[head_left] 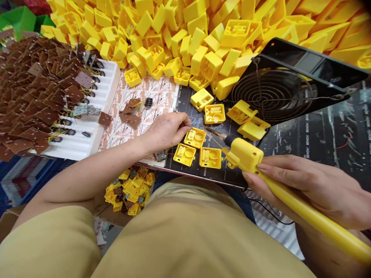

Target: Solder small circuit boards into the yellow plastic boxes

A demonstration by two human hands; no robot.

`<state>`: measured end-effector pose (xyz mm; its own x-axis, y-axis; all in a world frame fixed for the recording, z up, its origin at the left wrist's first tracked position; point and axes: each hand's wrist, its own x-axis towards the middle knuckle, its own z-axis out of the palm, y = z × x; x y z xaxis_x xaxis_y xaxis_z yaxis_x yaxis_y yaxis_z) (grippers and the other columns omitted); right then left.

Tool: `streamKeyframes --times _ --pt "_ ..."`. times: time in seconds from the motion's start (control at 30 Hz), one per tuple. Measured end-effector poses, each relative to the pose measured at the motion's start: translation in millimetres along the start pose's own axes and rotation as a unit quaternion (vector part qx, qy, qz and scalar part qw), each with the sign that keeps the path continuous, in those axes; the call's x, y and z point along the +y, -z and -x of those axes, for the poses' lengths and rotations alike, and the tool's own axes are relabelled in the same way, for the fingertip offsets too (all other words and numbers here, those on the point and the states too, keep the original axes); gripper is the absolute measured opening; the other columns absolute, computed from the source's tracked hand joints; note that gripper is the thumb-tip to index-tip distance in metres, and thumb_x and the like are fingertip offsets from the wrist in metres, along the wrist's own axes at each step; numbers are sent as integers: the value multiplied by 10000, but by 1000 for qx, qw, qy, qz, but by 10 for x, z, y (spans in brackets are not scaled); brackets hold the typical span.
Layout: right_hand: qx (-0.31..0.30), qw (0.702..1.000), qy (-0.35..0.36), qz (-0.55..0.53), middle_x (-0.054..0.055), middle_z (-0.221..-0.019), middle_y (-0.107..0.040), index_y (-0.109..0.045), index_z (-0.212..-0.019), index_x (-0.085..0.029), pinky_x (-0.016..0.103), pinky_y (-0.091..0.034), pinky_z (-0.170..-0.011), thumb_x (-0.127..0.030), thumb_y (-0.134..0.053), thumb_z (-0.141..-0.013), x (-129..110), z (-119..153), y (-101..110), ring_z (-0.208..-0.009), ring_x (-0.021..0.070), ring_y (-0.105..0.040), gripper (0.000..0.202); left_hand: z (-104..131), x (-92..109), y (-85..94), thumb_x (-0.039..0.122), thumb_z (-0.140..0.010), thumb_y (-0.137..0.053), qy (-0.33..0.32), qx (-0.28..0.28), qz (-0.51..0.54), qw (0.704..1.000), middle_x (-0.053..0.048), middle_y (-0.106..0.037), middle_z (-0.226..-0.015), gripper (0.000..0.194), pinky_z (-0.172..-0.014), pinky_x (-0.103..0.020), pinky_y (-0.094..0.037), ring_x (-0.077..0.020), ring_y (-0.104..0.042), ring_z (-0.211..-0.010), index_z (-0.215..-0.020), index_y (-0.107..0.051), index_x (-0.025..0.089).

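Note:
My left hand (pixel 166 131) is closed in a pinch at the upper left edge of an open yellow plastic case (pixel 195 138); whatever is between its fingertips is hidden. My right hand (pixel 304 181) is wrapped round a soldering iron (pixel 246 153) with a long yellow handle. Its thin metal tip points left, close to that case. Two more open cases, one at the lower left (pixel 184 154) and one at the lower right (pixel 210 157), lie beside it, with small metal contacts and round hole patterns inside. A small circuit board (pixel 160 155) with a red wire sits below my left wrist.
A large heap of yellow cases (pixel 185 42) covers the back. Behind my right hand leans a black fan (pixel 269 90). Brown circuit boards (pixel 31 88) are piled on white foam (pixel 95 116) at left. A box of yellow parts (pixel 133 189) stands below the table edge.

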<state>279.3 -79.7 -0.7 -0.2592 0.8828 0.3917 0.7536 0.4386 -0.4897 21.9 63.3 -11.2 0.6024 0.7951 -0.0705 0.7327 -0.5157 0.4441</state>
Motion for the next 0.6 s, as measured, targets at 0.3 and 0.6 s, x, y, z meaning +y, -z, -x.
streamKeyframes --times 0.3,0.6 --pt "50 998 -19 -35 28 -824 -703 -668 -969 -295 271 -589 -588 -535 -746 -798 -81 109 -30 -756 205 -707 305 -4 10 12 206 -862 -580 2 -4 -1 1000 -25 -706 -799 129 -738 -274 -476 -155 -629 -741 -896 -692 153" --pt "61 998 12 -17 -15 -728 -695 -600 -888 -265 224 -535 -535 -281 -642 -927 -122 -121 -44 -638 129 -679 59 -5 10 17 185 -850 -580 -15 -1 4 1000 -12 -684 -766 101 -709 -262 -463 -141 -609 -709 -876 -673 155"
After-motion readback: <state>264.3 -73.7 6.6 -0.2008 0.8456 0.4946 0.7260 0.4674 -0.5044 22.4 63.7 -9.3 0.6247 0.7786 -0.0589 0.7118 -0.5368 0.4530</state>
